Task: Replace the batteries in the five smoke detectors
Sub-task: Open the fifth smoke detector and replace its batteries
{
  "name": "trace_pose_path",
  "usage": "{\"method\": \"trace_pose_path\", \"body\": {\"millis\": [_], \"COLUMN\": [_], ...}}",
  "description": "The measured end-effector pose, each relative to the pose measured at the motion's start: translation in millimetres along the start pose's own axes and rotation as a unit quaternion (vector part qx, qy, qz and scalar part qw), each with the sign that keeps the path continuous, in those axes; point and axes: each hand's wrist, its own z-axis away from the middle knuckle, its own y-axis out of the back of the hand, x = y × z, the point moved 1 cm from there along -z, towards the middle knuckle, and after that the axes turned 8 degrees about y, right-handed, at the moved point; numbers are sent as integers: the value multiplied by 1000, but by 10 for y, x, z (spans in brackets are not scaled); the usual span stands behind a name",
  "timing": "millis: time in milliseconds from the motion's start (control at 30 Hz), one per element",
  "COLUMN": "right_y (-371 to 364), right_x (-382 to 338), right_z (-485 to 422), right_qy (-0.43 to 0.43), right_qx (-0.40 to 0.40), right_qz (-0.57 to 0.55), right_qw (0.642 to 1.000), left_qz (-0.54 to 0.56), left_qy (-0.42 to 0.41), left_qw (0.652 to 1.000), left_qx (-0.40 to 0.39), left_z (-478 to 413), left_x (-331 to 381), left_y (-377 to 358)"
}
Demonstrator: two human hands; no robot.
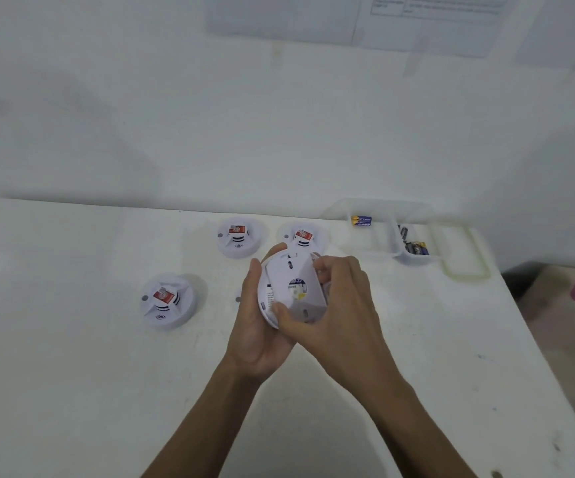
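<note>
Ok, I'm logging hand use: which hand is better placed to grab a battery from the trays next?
Probably the right hand: the trays sit to its right, while the left hand cups the detector from below and could hold it alone.

A round white held detector (291, 291) is up off the table, tipped on its edge. Its back, with a little round sticker, faces us. The left hand (255, 326) and right hand (334, 305) grip it.

Three more sit flat, each with a red and white tag on top:
- the side detector (167, 301) at 9 o'clock
- the back detector (241, 238) at 11
- the close detector (305, 236) at 12

A blue and yellow battery (361, 221) lies at 1 o'clock. The dark batteries (415, 246) lie at 2.
</note>
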Motion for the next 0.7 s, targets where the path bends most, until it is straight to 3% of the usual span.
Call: {"method": "trace_pose_path", "body": {"millis": [433,700], "right_y": [234,248], "right_x": [194,284], "right_z": [-42,-59], "right_qy": [-38,-25], "right_qx": [-39,-40], "right_qz": [-37,-29], "right_qw": [998,998], "left_qz": [-64,-50], "left_qy": [-55,-69], "left_qw": [994,994], "left_qx": [64,62], "left_z": [-139,-197], "left_x": [-249,-374], "left_y": [-153,-181]}}
